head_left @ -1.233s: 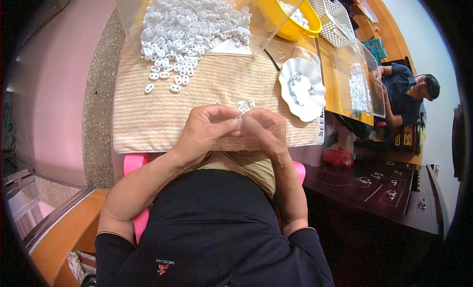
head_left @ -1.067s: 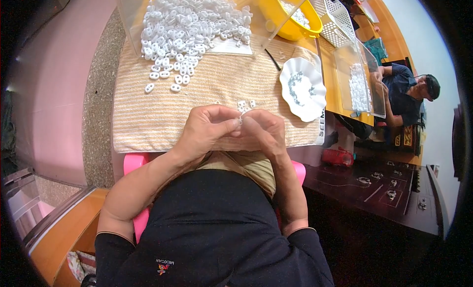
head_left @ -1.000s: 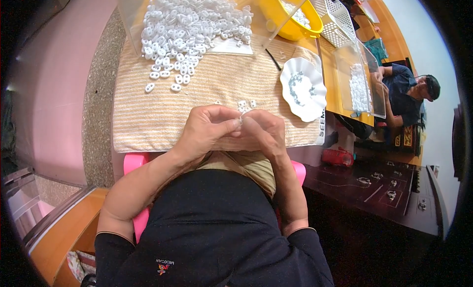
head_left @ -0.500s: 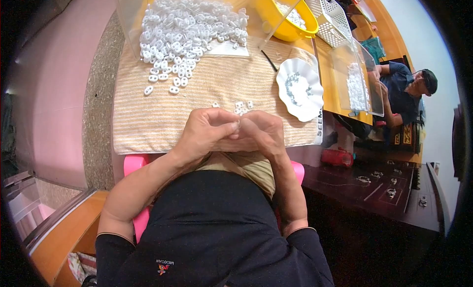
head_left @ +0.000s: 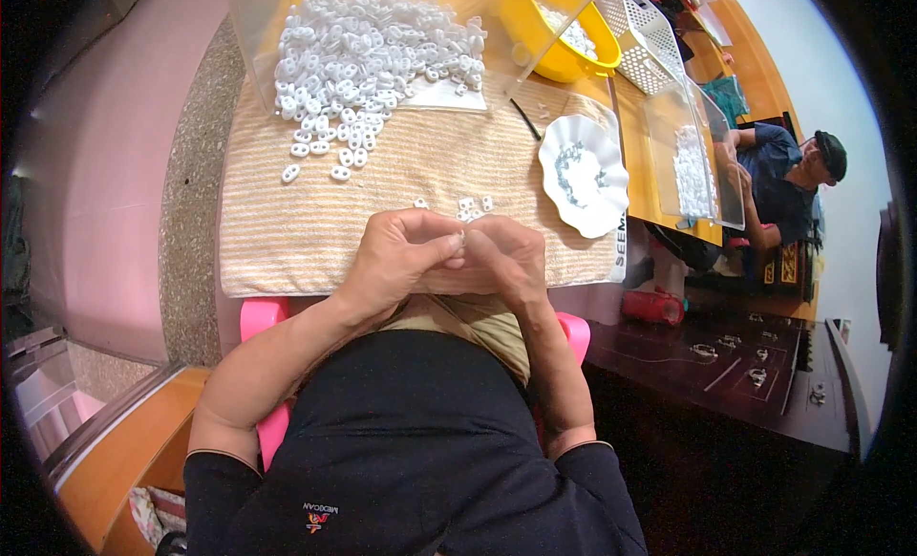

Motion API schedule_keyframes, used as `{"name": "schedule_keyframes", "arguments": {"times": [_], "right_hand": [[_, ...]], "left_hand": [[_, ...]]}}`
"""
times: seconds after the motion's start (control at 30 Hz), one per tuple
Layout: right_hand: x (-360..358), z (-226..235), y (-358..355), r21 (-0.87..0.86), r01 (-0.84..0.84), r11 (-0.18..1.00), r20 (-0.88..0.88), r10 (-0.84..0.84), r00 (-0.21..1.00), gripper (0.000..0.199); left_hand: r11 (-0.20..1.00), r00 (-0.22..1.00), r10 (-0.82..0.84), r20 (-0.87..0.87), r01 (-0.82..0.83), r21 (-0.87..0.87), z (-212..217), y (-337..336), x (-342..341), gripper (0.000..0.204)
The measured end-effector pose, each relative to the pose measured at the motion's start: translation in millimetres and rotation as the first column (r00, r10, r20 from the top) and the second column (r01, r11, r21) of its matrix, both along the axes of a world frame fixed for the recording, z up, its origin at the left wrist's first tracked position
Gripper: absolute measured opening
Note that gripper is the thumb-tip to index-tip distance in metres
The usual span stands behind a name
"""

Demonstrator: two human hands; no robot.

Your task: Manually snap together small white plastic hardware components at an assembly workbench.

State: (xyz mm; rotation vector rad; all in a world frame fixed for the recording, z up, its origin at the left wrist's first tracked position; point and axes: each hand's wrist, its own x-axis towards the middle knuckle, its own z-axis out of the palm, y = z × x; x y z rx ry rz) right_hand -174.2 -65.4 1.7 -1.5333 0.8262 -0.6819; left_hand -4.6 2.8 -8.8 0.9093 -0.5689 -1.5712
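Note:
My left hand (head_left: pixel 401 260) and my right hand (head_left: pixel 511 255) meet fingertip to fingertip over the near part of the striped towel (head_left: pixel 315 241). Both are closed in a pinch around a tiny pale piece (head_left: pixel 462 239), mostly hidden by the fingers, so its kind cannot be made out. Just beyond my fingertips lie several small white pieces (head_left: pixel 466 204) on the towel. Farther off, a heap of white oval plastic pieces with two holes each (head_left: pixel 363 69) spills toward me out of a clear box. To the right stands a scalloped white dish (head_left: pixel 597 207) with small greyish parts in it.
A yellow basin (head_left: pixel 521 40) with white pieces and a white perforated basket (head_left: pixel 640 35) stand at the far right. A black stick (head_left: pixel 525 119) lies near the dish. At a table on the right, another person (head_left: pixel 788 174) works beside a clear bin (head_left: pixel 695 169) of white pieces.
My hands stay pinched together in nearly the same place, with only slight finger movement. The whole view has shifted a little.

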Motion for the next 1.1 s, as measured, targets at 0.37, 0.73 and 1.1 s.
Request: {"name": "schedule_keyframes", "arguments": {"times": [0.37, 0.73, 1.1], "right_hand": [[-6.0, 8.7, -5.2, 0.229, -0.011, 0.973, 0.016, 0.008, 1.000, 0.016], [-3.0, 23.0, -15.4, 0.131, -0.026, 0.991, -0.035, 0.031, 0.999, 0.016], [32.1, 19.7, -74.7, -0.362, -0.025, 0.932, -0.307, -0.094, 0.947, 0.018]], "left_hand": [[1.000, 1.000, 0.007, -0.019, -0.007, -0.003, 3.8, -2.0, 1.1, 0.019], [0.999, 0.999, 0.031, -0.034, -0.032, -0.011, 5.8, -3.6, 4.4, 0.019], [0.989, 0.981, 0.149, -0.124, -0.146, 0.032, 6.3, -5.3, 10.6, 0.017]]}}
